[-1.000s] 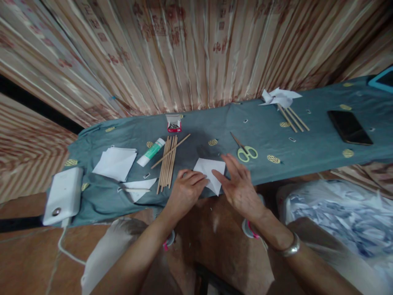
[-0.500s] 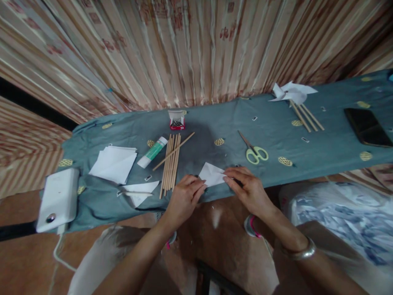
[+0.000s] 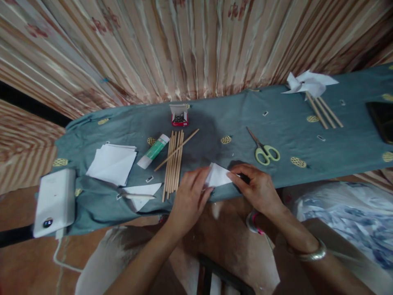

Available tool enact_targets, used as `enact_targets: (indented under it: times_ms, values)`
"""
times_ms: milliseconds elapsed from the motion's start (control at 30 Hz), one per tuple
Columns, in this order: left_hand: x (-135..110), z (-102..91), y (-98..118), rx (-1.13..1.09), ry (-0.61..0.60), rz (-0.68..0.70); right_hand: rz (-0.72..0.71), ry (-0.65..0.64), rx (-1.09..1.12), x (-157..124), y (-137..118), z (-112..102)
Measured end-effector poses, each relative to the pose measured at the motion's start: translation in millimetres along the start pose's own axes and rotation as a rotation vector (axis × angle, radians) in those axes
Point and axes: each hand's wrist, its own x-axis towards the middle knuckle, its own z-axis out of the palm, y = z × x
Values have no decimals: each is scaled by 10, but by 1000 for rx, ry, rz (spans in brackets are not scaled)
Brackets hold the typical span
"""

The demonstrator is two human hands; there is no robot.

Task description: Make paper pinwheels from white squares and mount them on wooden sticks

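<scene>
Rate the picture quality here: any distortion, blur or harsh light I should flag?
Head view: strong wide-angle bend, so the blue-clothed table curves like an arc; the curtain smears toward the edges; light is dim and soft, no glare; the white paper between left hand and right hand is readable, slightly soft.

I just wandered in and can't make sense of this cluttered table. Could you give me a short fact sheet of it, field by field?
Surface: table under a blue-grey cloth
Left hand: grips the left edge of the folded white paper
Right hand: grips the paper's right corner
Left of the hands: wooden sticks, glue stick, stack of white sheets
Behind: small red box, metal bits inside
Right: green-handled scissors; farther off, paper pinwheel on sticks
Far left: white device
</scene>
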Motion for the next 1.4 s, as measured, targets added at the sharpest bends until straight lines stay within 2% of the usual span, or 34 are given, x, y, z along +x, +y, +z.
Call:
enact_targets:
  times_ms: [100,200,333,467,1400]
  values:
    - [-57,8,139,158,-36,197,3,-16,-21,17,-31,-7]
    - [-136,84,248,246,-147,261,-7,-8,-38,24,-49,-4]
    - [-197,168,269,315,-264,207,-17,-10,-49,30,-56,9]
    - [-198,167,238,345,-310,183,4,-24,-56,50,-67,8]
    - [-152,142,257,315,-340,116,65,-7,-144,109,-106,40]
